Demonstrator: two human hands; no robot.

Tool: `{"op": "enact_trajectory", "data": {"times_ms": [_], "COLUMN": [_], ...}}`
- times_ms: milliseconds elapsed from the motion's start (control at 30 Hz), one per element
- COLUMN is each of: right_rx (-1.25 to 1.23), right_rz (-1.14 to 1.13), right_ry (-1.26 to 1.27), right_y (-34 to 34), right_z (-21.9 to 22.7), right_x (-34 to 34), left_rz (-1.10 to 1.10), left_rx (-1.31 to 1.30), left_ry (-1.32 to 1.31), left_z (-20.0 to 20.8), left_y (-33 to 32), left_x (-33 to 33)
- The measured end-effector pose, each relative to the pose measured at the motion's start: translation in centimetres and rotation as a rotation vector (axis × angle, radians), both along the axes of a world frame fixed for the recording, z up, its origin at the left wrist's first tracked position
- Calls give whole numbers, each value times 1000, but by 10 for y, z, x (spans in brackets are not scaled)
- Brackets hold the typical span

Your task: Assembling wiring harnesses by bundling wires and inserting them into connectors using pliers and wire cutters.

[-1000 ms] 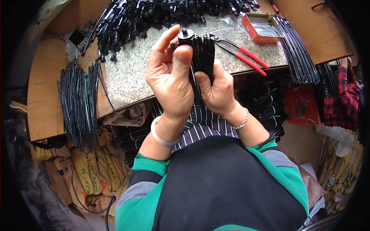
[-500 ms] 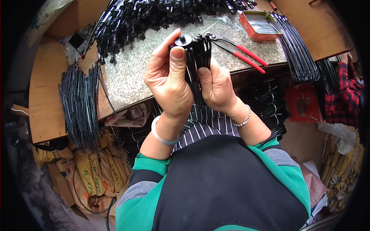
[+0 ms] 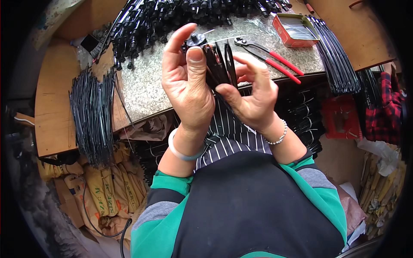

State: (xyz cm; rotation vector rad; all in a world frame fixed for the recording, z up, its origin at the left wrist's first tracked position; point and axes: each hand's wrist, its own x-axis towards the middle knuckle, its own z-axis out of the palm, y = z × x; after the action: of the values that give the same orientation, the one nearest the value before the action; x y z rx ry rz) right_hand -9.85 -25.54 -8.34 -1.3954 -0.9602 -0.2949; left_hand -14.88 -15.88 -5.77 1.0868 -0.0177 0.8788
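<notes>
My left hand (image 3: 191,86) is upright and closed round a round black hub (image 3: 196,40) with a short peg, its thumb pressed near the hub and its index finger stretched past it. Slim black ribs (image 3: 218,64), like those of an umbrella frame, hang bunched beside the left thumb, a few of them fanned to the right. My right hand (image 3: 254,96) is just right of these ribs, thumb against them and fingers loosely curled and apart. Beyond it on the stone tabletop lie cutting pliers (image 3: 275,62) with red handles.
Black rods with capped ends (image 3: 172,17) are heaped at the back. An open red box (image 3: 297,31) of thin wires stands at the back right. Black ribs (image 3: 92,116) lie over the left edge, more (image 3: 335,56) over the right. A person's checked sleeve (image 3: 383,112) shows far right.
My right hand has loosened its grip on the ribs and moved slightly right and down. The ribs have spread apart. My left hand still holds the hub, which has tilted and moved slightly left.
</notes>
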Motion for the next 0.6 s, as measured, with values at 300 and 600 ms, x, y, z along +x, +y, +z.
{"op": "enact_trajectory", "data": {"times_ms": [300,600], "right_rx": [-27,-27], "right_rz": [-58,-42], "right_ry": [-120,-137], "right_y": [0,-2], "right_z": [9,6], "right_x": [-4,-4], "left_rz": [155,137], "left_rx": [85,85], "left_ry": [-37,20], "left_z": [-7,-11], "left_y": [-2,0], "left_x": [1,-1]}}
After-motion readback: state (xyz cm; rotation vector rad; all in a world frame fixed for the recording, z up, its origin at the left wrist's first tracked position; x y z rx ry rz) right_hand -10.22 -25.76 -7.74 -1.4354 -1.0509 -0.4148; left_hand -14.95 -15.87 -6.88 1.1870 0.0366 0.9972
